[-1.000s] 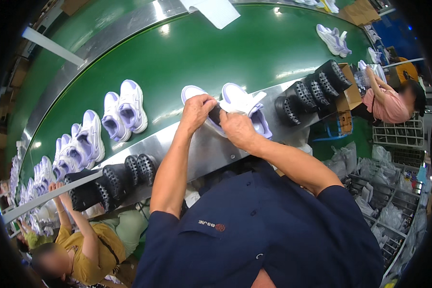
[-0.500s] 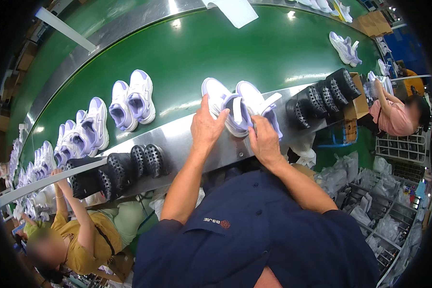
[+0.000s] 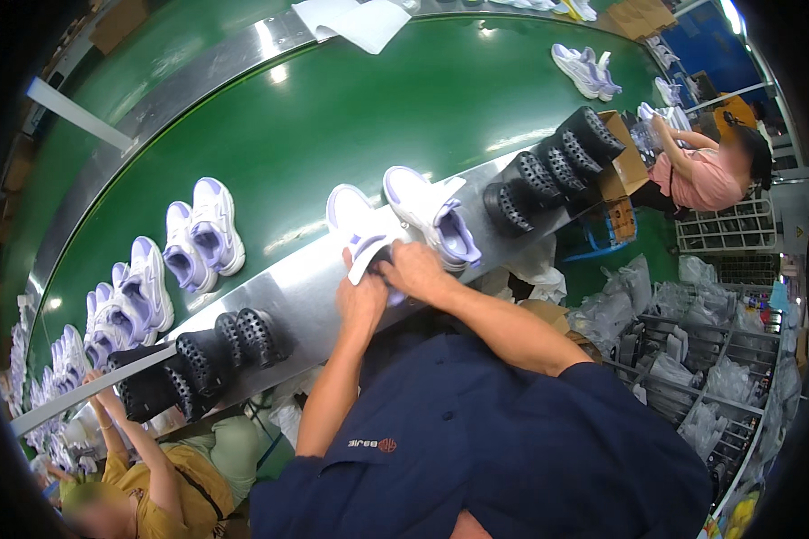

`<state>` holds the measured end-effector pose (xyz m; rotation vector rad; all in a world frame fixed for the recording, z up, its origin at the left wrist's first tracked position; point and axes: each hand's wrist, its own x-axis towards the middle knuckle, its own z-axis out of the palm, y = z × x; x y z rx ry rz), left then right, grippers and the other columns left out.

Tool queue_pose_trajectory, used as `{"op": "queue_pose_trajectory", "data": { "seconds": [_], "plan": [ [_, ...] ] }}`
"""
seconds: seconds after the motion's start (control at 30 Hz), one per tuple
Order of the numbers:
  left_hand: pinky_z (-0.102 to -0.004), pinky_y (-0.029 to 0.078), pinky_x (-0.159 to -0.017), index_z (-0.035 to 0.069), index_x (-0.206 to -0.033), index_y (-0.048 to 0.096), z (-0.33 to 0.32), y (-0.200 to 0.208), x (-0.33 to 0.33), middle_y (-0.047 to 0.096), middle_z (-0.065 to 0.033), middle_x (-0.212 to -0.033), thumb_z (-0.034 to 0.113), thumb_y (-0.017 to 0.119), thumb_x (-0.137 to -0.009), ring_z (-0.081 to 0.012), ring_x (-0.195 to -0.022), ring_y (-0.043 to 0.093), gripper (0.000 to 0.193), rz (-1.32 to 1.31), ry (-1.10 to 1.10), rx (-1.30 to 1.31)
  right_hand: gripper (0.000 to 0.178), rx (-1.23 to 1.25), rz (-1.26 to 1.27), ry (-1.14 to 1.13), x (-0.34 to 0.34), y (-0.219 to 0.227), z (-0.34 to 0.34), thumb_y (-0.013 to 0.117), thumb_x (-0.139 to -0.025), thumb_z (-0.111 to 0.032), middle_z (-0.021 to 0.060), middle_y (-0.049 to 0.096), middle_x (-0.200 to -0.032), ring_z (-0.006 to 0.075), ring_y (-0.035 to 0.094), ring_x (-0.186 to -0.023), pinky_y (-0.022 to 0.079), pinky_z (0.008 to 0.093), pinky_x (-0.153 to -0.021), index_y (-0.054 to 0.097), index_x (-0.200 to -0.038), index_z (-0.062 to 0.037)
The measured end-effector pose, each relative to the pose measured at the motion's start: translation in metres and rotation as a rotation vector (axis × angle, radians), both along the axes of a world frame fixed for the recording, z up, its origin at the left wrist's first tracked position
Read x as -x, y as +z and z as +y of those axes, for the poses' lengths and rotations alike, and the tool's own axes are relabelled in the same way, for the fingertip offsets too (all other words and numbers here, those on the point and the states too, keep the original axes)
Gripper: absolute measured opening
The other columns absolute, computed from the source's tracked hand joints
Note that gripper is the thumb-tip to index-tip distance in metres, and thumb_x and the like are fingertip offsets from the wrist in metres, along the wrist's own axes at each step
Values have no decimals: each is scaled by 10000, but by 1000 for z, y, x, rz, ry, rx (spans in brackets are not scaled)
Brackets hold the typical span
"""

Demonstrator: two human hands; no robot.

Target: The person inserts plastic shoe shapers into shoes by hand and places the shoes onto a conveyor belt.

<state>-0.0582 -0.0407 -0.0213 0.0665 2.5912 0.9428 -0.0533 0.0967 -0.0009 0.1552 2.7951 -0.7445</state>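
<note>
A pair of white and lavender sneakers sits at the near edge of the green conveyor belt point(image 3: 368, 108), partly on its steel rim point(image 3: 288, 287). Both my hands meet at the heel end of the left sneaker point(image 3: 352, 220). My left hand point(image 3: 361, 304) grips it from below, next to a white tongue or insole piece point(image 3: 368, 259) sticking out of its opening. My right hand point(image 3: 415, 269) closes over the same spot from the right. The right sneaker point(image 3: 431, 214) lies just beside them, untouched.
Rows of black perforated clogs point(image 3: 211, 355) and more clogs point(image 3: 548, 171) stand along the steel rim on both sides. More sneaker pairs point(image 3: 202, 235) ride the belt to the left. A person in yellow point(image 3: 153, 476) works lower left, a person in pink point(image 3: 703, 175) at right. Wire racks point(image 3: 692, 359) hold bags.
My hands have pulled back from across both sneakers and come together on the left sneaker's opening. The sneaker pairs on the belt now sit further right in the view.
</note>
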Motion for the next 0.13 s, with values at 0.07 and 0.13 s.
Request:
{"op": "queue_pose_trajectory", "data": {
  "seconds": [0.07,0.13],
  "plan": [
    [-551,504,-676,-90,-1481,226,-13,-19,-15,667,-308,-846,162,487,-868,-488,-755,647,712,88,-97,-18,336,-29,-47,-3,-3,-13,-3,626,-858,-311,256,679,-780,444,673,-736,541,511,-703,683,-928,13],
    [-552,514,-747,-13,-1503,203,-9,-23,-12,673,-300,-893,203,535,-848,-473,-788,656,766,-25,-32,43,313,-64,-54,-23,-1,-23,-7,623,-857,-309,248,686,-800,428,688,-772,546,519,-722,697,-944,-17]
  ]
}}
